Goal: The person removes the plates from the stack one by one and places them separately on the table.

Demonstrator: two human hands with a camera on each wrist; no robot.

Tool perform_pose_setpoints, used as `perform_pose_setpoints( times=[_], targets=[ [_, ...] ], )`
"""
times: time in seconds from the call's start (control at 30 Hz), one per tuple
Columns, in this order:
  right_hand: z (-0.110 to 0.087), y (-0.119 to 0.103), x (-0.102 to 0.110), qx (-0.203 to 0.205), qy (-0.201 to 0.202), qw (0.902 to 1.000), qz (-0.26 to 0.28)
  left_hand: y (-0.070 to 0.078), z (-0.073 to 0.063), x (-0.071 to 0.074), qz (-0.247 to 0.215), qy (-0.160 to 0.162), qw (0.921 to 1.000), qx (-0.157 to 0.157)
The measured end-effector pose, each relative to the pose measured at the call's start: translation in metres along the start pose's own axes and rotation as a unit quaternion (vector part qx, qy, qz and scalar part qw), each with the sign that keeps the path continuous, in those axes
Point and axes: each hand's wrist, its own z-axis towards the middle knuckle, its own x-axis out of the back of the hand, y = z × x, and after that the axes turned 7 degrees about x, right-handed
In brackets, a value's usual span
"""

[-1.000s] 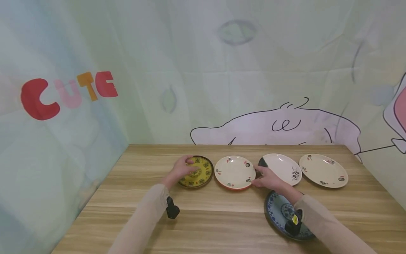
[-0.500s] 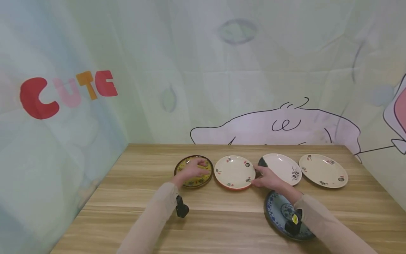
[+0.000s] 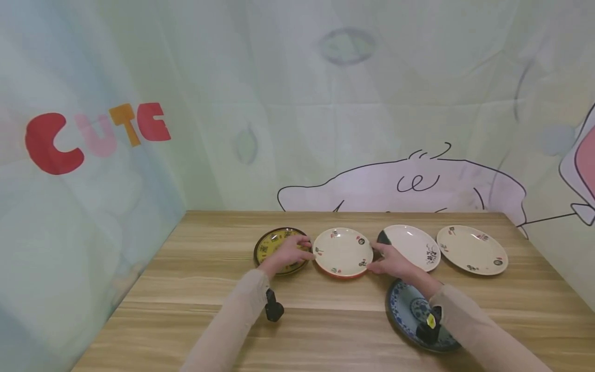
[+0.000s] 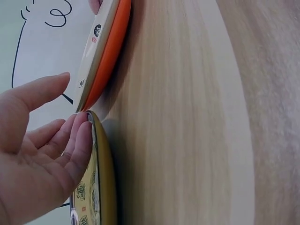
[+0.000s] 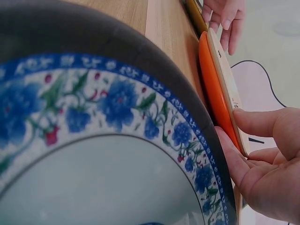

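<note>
A round cream plate point(image 3: 343, 252) with small printed motifs and an orange underside point(image 5: 213, 89) sits mid-row on the table. My right hand point(image 3: 391, 261) pinches its right rim, thumb on the upper edge and fingers against the lower side. Above the right part of a yellow patterned plate point(image 3: 270, 247) is my left hand point(image 3: 287, 254), its fingers extended toward the cream plate's left rim. In the left wrist view, those fingers point(image 4: 84, 140) lie over the yellow plate's edge, and the thumb is apart from the cream plate.
To the right lie a white plate point(image 3: 409, 245) with a dark patch and a cream oval plate point(image 3: 471, 250). A blue floral plate point(image 3: 404, 315) rests nearer, beneath my right forearm. A printed cloth point(image 3: 232, 129) hangs behind the wooden table point(image 3: 325, 330).
My left hand has moved right across the yellow plate to the cream plate's left edge. My right hand has stayed at the cream plate's right rim.
</note>
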Motion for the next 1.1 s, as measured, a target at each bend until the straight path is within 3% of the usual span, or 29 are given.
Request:
perform_pose_setpoints(
  times=[0.37,0.73,1.1],
  targets=[
    [0.001,0.002,-0.001,0.003,0.004,0.9999,-0.010,0.004,0.003,-0.006,0.008,0.010,0.9999,-0.004],
    [0.000,-0.001,-0.001,0.006,0.007,0.9999,-0.008,0.004,0.010,-0.018,0.021,0.063,0.9978,-0.009],
    [0.002,0.002,-0.003,-0.001,0.005,1.0000,-0.001,0.005,0.009,-0.020,-0.012,0.058,0.9982,-0.004]
  ],
)
